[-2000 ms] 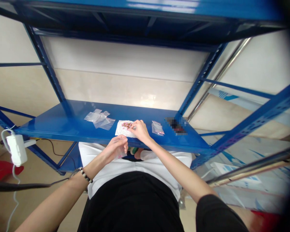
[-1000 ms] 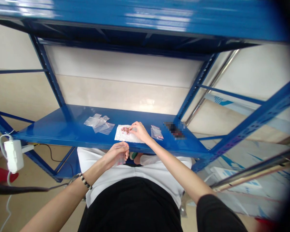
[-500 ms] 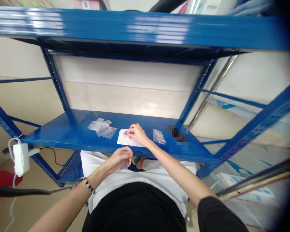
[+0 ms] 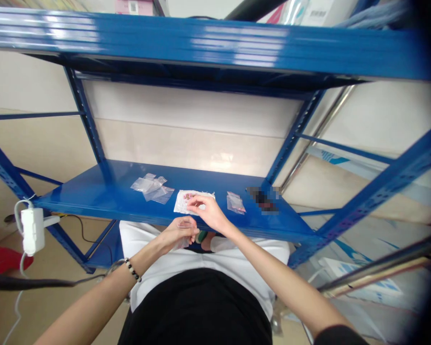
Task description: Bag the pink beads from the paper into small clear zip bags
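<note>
My left hand (image 4: 179, 232) is closed on a clear plastic bag (image 4: 182, 243) in front of the shelf's edge, above my lap. Its lower part hangs below the fingers. My right hand (image 4: 210, 212) hovers over the near side of a crumpled white sheet (image 4: 180, 206), thumb and fingertips pinched together. Whatever sits between those fingertips is too small to make out. Small pinkish pieces (image 4: 188, 196) lie in a little heap on the sheet, just beyond my right fingertips.
Several clear zip bags (image 4: 153, 188) lie overlapping on the blue shelf (image 4: 93, 191) at left. Small bags with reddish contents (image 4: 235, 203) rest right of the sheet. A blurred dark item (image 4: 262, 199) is farther right. Above runs another shelf beam (image 4: 147, 43); a white power adapter (image 4: 33, 231) hangs at left.
My right hand has drawn back from the pinkish pieces toward me, nearer my left hand. My left hand still holds the plastic bag in almost the same place.
</note>
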The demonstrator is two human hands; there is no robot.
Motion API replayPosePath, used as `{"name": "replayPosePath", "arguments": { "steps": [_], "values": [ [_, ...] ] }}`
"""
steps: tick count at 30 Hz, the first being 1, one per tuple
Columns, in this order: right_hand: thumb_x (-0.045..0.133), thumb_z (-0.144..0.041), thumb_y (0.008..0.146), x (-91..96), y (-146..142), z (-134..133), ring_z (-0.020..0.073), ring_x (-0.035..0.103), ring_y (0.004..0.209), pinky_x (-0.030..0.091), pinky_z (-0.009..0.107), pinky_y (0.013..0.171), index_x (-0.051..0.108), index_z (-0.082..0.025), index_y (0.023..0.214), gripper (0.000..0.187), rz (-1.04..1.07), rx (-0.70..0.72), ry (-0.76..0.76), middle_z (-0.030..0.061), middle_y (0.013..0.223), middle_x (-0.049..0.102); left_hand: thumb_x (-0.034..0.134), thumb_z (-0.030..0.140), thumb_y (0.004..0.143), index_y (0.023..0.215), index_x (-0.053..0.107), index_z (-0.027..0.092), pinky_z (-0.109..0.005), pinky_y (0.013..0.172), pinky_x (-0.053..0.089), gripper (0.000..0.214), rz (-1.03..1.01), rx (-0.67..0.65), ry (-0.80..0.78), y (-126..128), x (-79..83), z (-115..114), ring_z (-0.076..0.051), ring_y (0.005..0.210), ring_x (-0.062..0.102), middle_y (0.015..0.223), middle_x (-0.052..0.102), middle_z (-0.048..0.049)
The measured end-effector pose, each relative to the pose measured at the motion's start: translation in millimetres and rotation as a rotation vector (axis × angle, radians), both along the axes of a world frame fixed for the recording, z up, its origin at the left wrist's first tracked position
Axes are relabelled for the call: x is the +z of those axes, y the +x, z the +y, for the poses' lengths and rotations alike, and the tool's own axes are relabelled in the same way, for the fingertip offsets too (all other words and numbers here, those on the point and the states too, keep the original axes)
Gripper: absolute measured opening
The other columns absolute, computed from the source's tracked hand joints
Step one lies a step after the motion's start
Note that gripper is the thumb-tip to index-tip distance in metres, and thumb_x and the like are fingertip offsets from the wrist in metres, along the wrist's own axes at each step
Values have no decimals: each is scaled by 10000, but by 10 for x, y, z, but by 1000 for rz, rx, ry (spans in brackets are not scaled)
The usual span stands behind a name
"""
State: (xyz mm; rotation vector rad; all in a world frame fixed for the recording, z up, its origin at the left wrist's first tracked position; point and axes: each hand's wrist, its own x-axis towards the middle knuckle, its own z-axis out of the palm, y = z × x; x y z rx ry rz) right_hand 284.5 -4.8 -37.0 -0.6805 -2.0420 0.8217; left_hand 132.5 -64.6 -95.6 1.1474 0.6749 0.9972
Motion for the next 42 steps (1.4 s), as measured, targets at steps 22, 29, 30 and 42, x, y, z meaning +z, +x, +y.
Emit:
{"name": "replayPosePath", "arguments": {
  "steps": [22,29,30,42],
  "values": [
    [634,-270,874,-258,287,-667,191,599,955,464,335,874,682,-194,893,91,-1,-15,-59,73,1064,612,766,224,763,952,669,103,-330,749,500,245,-273,-191,-104,79,-6,-185,-176,713,650,770,658,-72],
    [518,-262,928,-316,350,-693,186,589,927,461,305,794,576,-194,874,105,-43,-82,-99,56,992,620,775,233,754,1094,693,122,-386,928,478,368,-98,-256,-65,121,-15,-239,-262,1049,649,1129,684,-164],
    [500,-267,937,-323,371,-689,180,593,883,460,303,777,564,-197,880,111,-51,-103,-108,46,946,626,773,252,758,1110,694,125,-376,933,476,382,-47,-278,-51,111,-9,-238,-269,1080,639,1164,675,-172],
    [587,-419,884,-500,543,-525,147,613,626,474,258,570,495,-206,933,238,324,-204,-369,25,801,646,700,492,789,956,669,81,-245,532,496,445,268,-162,12,18,-99,-119,-258,760,736,1024,722,-225]
  ]
}}
